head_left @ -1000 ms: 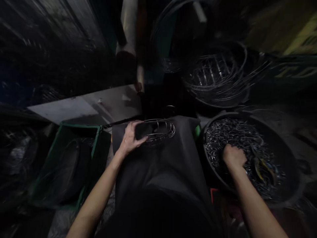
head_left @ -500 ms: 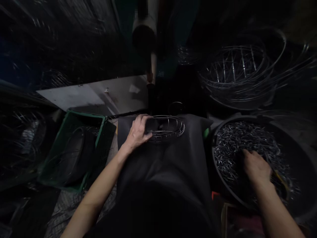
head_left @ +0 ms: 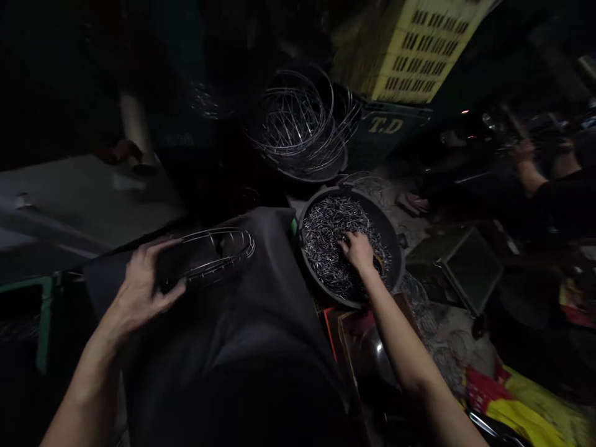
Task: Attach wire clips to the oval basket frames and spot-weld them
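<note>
My left hand (head_left: 144, 282) grips the left end of a round wire frame (head_left: 244, 245), made of thin shiny rings joined by short cross wires. Dark cloth (head_left: 261, 304) spread over my lap lies under the frame. Off to the right, my right hand (head_left: 359, 251) reaches into a round dark tub (head_left: 395, 248) filled with short bent metal wire pieces (head_left: 328, 226). Its fingers are curled together at the surface of the pieces; what they pinch is too small and dark to make out. A yellow curved edge (head_left: 379, 266) shows beside that wrist.
Behind the tub, another tub holds large wire rings (head_left: 298, 124). Yellow crates (head_left: 414, 56) stand on a dark "T.D" crate (head_left: 386, 127). A green crate (head_left: 44, 323) is at the left. Another person's hands (head_left: 524, 155) are at the far right. Bags (head_left: 516, 403) lie lower right.
The view has swung right, bringing the crates and the other person into sight. My left hand still holds the wire frame; my right hand is still in the tub of wire pieces.
</note>
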A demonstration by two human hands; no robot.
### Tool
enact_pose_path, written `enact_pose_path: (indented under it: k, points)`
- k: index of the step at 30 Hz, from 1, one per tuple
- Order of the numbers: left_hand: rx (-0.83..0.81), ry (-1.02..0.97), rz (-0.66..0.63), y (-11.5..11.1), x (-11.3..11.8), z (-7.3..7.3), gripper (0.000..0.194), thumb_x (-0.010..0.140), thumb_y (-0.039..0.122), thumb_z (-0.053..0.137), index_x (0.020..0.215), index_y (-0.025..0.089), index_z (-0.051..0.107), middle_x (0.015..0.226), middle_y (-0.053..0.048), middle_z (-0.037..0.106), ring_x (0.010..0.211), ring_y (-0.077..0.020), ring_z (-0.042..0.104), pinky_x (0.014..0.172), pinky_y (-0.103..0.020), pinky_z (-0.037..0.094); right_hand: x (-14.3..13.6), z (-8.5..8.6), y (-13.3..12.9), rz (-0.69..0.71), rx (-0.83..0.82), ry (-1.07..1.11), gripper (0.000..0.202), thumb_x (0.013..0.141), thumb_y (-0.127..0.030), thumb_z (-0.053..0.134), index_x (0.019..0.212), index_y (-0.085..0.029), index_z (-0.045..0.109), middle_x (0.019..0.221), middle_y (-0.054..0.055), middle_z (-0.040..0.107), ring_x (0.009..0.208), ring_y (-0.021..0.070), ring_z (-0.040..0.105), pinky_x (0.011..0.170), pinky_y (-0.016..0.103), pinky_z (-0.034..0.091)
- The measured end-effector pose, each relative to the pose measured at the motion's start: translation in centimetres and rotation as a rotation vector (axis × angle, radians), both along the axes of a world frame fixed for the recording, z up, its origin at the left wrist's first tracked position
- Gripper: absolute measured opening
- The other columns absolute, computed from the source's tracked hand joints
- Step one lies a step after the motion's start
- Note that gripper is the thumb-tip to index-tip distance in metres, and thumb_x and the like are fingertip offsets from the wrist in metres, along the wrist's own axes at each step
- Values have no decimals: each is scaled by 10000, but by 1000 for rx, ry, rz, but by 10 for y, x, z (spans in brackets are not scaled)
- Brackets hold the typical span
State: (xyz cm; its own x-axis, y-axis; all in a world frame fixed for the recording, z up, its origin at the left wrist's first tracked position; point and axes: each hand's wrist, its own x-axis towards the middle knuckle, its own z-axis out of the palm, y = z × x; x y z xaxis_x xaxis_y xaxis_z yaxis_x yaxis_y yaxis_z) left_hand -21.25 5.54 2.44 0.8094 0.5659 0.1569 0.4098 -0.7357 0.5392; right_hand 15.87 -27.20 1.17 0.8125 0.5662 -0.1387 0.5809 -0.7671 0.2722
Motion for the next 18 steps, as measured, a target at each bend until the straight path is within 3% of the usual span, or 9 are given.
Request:
enact_pose_path:
  k: [4, 8, 11, 15, 18]
  points:
    - [74, -44, 17, -14, 5, 21, 542, 748, 453, 496, 1211, 183, 411, 1160, -142, 517, 1038, -331, 529, 836, -519, 471, 1, -15, 28, 52, -39, 47, 302, 867, -344, 450, 1051, -163, 609, 984, 136, 574, 926, 241, 494, 758, 320, 367]
    - [151, -65, 123, -19, 6, 10, 544, 749, 432, 547, 1198, 146, 436, 1149, -160, 523, 1062, -330, 514, 872, -495, 459, -1, -13, 33, 83, -48, 53, 264, 875, -296, 437, 1002, -154, 620, 974, 135, 573, 930, 241, 479, 758, 315, 357]
    - [166, -83, 116, -17, 2, 3, 536, 759, 422, 565, 1207, 159, 434, 1142, -140, 535, 1062, -310, 516, 882, -470, 457, 0, -9, 35, 91, -27, 58, 276, 890, -263, 395, 1029, -164, 613, 986, 128, 570, 932, 226, 475, 772, 304, 360]
    - [185, -105, 117, -17, 3, 11, 491, 774, 448, 545, 1187, 210, 432, 1083, -102, 544, 990, -300, 542, 813, -471, 484, 6, -5, 47, 143, 14, 95, 325, 865, -135, 369, 1080, -193, 606, 1004, 105, 574, 951, 208, 487, 764, 283, 378]
    - [163, -73, 146, -20, 6, 17, 473, 762, 356, 606, 1178, 267, 399, 1071, -57, 529, 1006, -277, 541, 843, -459, 485, 12, 3, 56, 232, 61, 146, 353, 833, -79, 363, 997, -220, 642, 943, 87, 601, 906, 193, 521, 723, 261, 399]
